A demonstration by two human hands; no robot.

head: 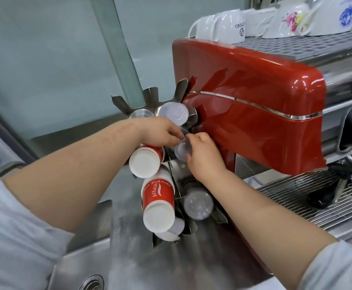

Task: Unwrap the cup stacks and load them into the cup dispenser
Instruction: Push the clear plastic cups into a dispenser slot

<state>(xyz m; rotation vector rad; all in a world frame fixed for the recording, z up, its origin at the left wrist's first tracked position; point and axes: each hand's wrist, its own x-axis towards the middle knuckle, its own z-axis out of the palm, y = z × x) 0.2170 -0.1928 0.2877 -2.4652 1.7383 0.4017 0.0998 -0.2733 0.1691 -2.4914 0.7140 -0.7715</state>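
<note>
A steel cup dispenser [150, 95] with flared slots stands left of the red machine. It holds two stacks of red paper cups [158, 193], a frosted plastic cup stack [173, 113] at the top, a clear stack [141, 114] beside it and another clear stack [198, 204] lower right. In the middle slot sits a small clear cup stack [182, 150]. My right hand [204, 158] grips its rim from the right. My left hand [160, 132] pinches its top edge from the left, above a red cup stack [144, 162].
A red espresso machine [254, 105] stands directly right of the dispenser, with white ceramic cups [231, 26] upside down on its top grate. A portafilter [325, 195] lies on the drip tray. A steel sink [91, 283] with a drain is below left.
</note>
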